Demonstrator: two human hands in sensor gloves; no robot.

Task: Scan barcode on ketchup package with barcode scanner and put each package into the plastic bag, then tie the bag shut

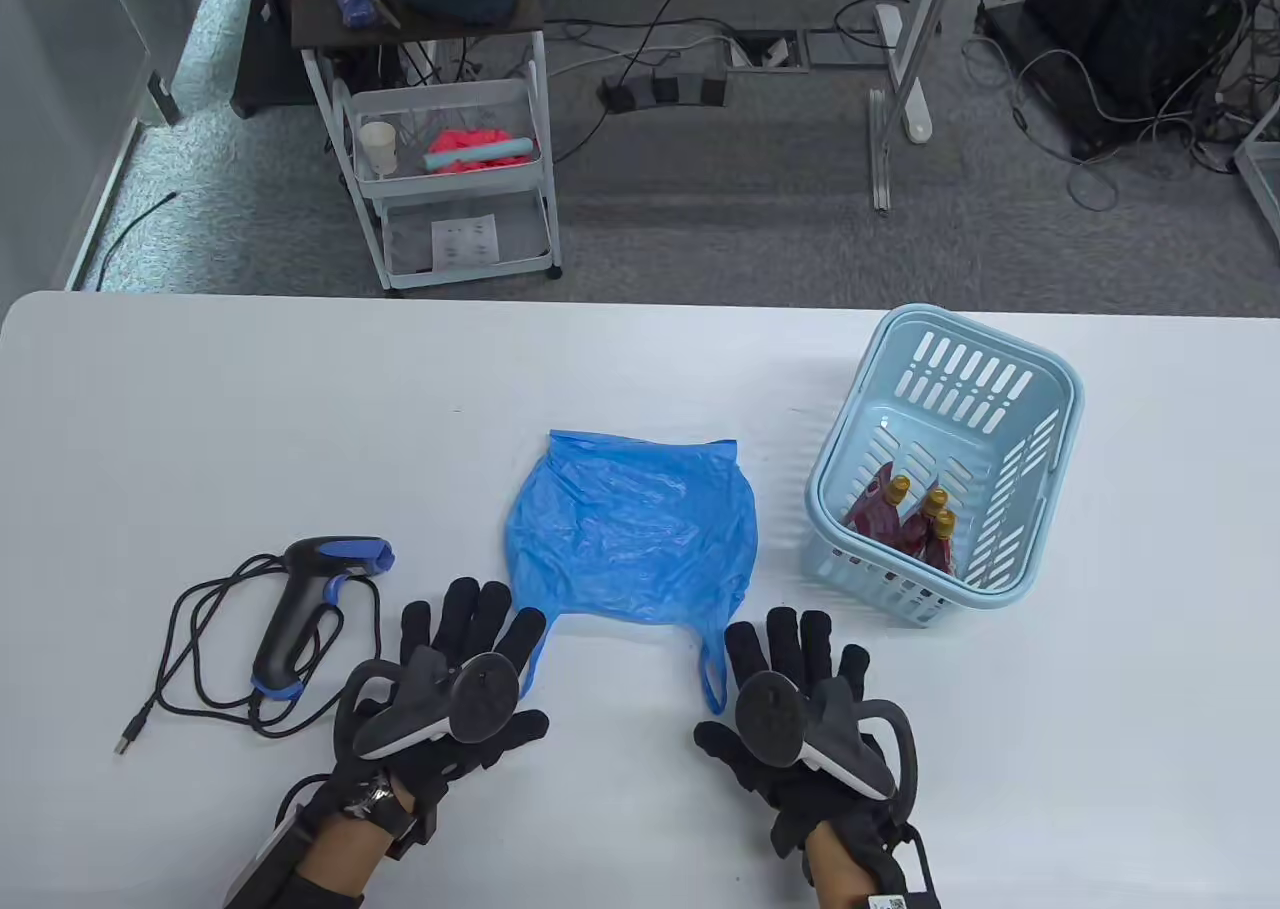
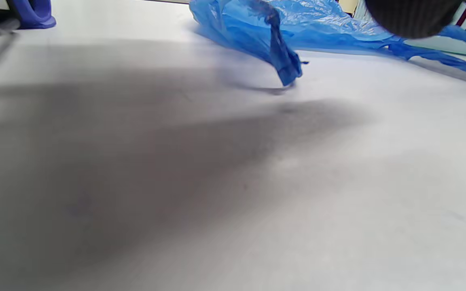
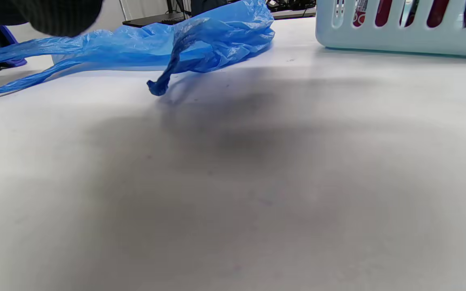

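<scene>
Evidently nothing is scanned yet: both hands, left grip (image 1: 450,674) and right grip (image 1: 800,694), lie flat and empty on the bench (image 1: 200,419) at six o'clock, flanking the blue plastic bag (image 1: 630,539); next the barcode scanner (image 1: 310,599) at nine o'clock needs lifting, the ketchup packages (image 1: 905,524) waiting in the basket (image 1: 1040,419) at three o'clock.

Table view looks down; both wrist views skim low, sharing the blue bag (image 1: 630,539)

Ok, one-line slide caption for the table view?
Both hands, left hand and right hand, flat before plastic bag; scanner left, ketchup basket right.
</scene>
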